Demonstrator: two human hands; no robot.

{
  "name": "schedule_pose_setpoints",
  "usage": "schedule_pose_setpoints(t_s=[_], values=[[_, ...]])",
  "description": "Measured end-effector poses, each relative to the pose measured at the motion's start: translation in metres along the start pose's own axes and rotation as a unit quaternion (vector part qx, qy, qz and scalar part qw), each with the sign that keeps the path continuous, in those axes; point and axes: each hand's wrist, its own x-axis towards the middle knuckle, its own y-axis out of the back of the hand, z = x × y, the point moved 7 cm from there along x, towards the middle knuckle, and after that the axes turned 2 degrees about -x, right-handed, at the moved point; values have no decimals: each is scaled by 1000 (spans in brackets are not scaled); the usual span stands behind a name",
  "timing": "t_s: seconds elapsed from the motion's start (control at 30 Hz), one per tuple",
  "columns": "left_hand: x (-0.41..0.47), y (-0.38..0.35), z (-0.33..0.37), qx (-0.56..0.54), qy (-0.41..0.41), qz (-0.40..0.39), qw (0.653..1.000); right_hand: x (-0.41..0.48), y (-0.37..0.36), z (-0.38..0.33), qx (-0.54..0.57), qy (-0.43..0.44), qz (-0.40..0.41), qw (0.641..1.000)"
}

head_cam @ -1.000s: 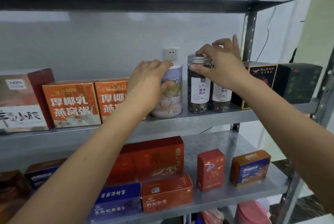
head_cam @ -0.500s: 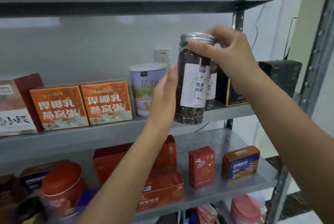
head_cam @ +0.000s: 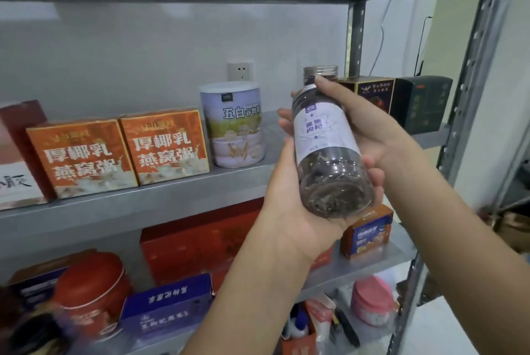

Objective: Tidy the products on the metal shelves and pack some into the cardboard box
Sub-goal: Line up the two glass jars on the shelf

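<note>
The clear jar (head_cam: 329,154) showed dark brown contents behind a pale lilac label with dark characters. The left box (head_cam: 83,156) and right box (head_cam: 165,146) were orange with white characters. The canister (head_cam: 233,125) was lavender, banded green. The shelf (head_cam: 143,205) was grey.

A second jar (head_cam: 320,72) is standing behind the held jar (head_cam: 329,148), showing only its lid and neck. A dark red box (head_cam: 20,136) is running off the left edge, and the lettering on a red tin (head_cam: 91,291) below is blurring past reading.

Tilted jar (head_cam: 324,136) gripped by left hand (head_cam: 289,211), right hand (head_cam: 370,128).
</note>
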Motion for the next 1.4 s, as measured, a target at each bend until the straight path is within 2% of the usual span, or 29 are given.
schedule_pose_setpoints(t_s=[0.13, 0.27, 0.33, 0.4, 0.43, 0.5, 0.53, 0.6, 0.67, 0.73, 0.8, 0.9, 1.1, 1.17, 1.27, 1.33, 1.4], values=[[-10, 1, 0, -31, 5, -7, 999, 5, -6, 15, 29, 0, 10, 1000], [-15, 7, 2, -43, 17, -30, 998, 8, -12, 21, -4, -22, 42, 999], [-15, 16, 3, -23, 32, -25, 999, 8, -12, 20, -31, -36, 67, 997], [-12, 33, 8, 45, 14, 2, 999, 8, -12, 12, -97, -17, 92, 991], [-11, 42, 14, 82, -11, 24, 996, 10, -10, 7, -156, 8, 113, 981], [-11, 51, 23, 148, -55, 45, 986, 14, -5, -2, -296, 79, 172, 936], [-13, 52, 25, 171, -67, 49, 982, 14, -4, -4, -339, 107, 194, 914], [-16, 51, 25, 166, -86, 47, 981, 15, -8, -3, -361, 128, 199, 902], [-19, 50, 24, 118, -82, 48, 988, 16, -9, 3, -330, 94, 177, 923], [-22, 46, 22, 32, -60, 38, 997, 17, -9, 14, -217, 27, 136, 966], [-26, 41, 22, -40, -45, 22, 998, 19, -13, 23, -118, -17, 97, 988], [-31, 33, 23, -100, -35, 8, 994, 21, -20, 33, -100, -42, 77, 991], [-33, 28, 25, -142, -18, -15, 990, 19, -24, 35, -122, -57, 93, 987], [-30, 32, 24, -95, -13, -23, 995, 18, -23, 31, -140, -46, 95, 985], [-23, 52, 28, 95, -53, 2, 994, 21, -18, 15, -214, 15, 119, 969], [-21, 66, 39, 228, -116, 49, 965, 22, -12, -1, -323, 89, 175, 926], [-21, 69, 46, 355, -153, 70, 920, 21, -13, -9, -420, 146, 215, 869]])
